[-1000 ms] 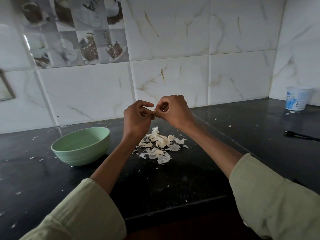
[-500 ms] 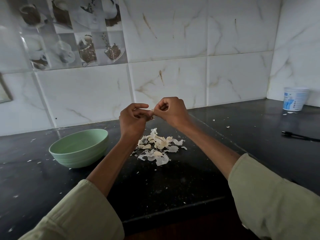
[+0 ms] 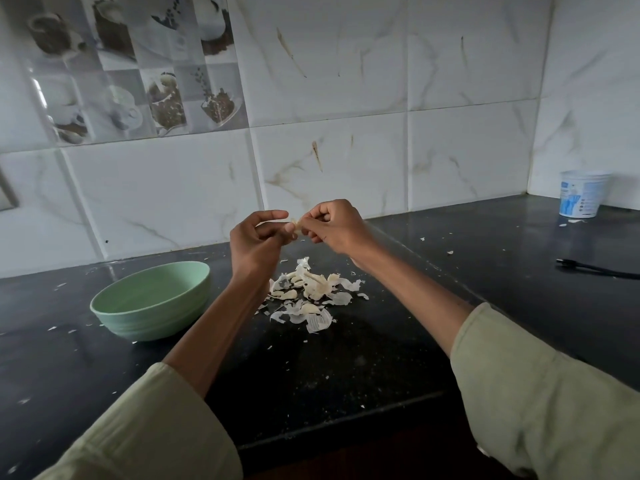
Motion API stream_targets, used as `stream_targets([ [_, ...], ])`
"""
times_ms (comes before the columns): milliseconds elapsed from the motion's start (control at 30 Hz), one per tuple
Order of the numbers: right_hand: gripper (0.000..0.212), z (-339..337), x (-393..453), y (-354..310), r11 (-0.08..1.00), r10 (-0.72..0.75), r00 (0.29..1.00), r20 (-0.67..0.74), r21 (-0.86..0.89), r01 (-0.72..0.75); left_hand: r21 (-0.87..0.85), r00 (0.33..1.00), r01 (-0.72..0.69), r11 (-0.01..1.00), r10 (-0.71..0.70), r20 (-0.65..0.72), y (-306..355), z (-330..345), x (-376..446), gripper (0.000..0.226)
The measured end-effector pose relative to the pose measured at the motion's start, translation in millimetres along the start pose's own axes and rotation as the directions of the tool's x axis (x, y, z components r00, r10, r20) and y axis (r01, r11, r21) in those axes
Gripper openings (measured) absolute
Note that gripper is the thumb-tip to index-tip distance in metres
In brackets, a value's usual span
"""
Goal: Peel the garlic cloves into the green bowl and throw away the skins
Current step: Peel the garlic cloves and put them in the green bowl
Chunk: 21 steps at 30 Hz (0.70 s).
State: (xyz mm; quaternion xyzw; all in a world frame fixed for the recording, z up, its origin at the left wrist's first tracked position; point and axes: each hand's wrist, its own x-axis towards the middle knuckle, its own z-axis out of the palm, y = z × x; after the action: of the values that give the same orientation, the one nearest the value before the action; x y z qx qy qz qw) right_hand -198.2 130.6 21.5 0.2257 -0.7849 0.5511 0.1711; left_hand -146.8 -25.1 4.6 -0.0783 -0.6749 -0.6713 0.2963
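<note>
Both hands are raised above the black tabletop [image 3: 346, 368], meeting over its middle. The left hand [image 3: 254, 244] and the right hand [image 3: 337, 225] each pinch the same small garlic clove [image 3: 295, 226] between curled fingers and thumb, the clove held just between the two sets of fingertips. How much skin remains on it is too small to tell.

Directly below the hands lies a loose pile of garlic skins and cloves [image 3: 310, 294], spread flat on the tabletop, with small flakes scattered all around it. The green bowl [image 3: 152, 301] sits upright to the left of the pile, near it but apart, just beside the left forearm; its inside is not visible from this angle.

The tabletop's front edge runs below the pile, with bare dark surface between. At the far right corner a white plastic tub [image 3: 581, 194] stands against the tiled wall [image 3: 346, 98], and a black pen-like object [image 3: 595, 270] lies near the right edge, well apart from the pile.
</note>
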Motion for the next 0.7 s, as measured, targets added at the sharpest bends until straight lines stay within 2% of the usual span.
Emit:
stream_targets([
  [133, 0.009, -6.3, 0.3, -2.1, 0.995, -0.100, 0.995, 0.021, 0.002, 0.100, 0.028, 1.000, -0.010, 1.000, 0.011, -0.012, -1.6, -2.0, 3.6, 0.029],
  [300, 0.009, -10.6, -1.3, -8.9, 0.927, -0.331, 0.941, 0.065, -0.164, 0.337, 0.076, 0.998, -0.040, 0.996, 0.044, -0.051, -2.1, -5.7, 6.7, 0.028],
  [367, 0.011, -9.5, -2.3, -9.7, 0.898, -0.376, 0.921, 0.104, -0.203, 0.390, 0.104, 0.997, -0.051, 0.993, 0.057, -0.059, -2.9, -7.0, 7.9, 0.026],
  [500, 0.016, -6.4, -1.0, -7.5, 0.859, -0.407, 0.908, 0.097, -0.297, 0.417, 0.167, 0.995, -0.075, 0.983, 0.085, -0.053, -3.3, -7.1, 8.7, 0.023],
  [700, 0.010, -9.6, -0.9, -9.6, 0.832, -0.419, 0.903, 0.098, -0.356, 0.425, 0.272, 0.991, -0.119, 0.955, 0.132, -0.028, -2.3, -6.5, 8.1, 0.021],
])
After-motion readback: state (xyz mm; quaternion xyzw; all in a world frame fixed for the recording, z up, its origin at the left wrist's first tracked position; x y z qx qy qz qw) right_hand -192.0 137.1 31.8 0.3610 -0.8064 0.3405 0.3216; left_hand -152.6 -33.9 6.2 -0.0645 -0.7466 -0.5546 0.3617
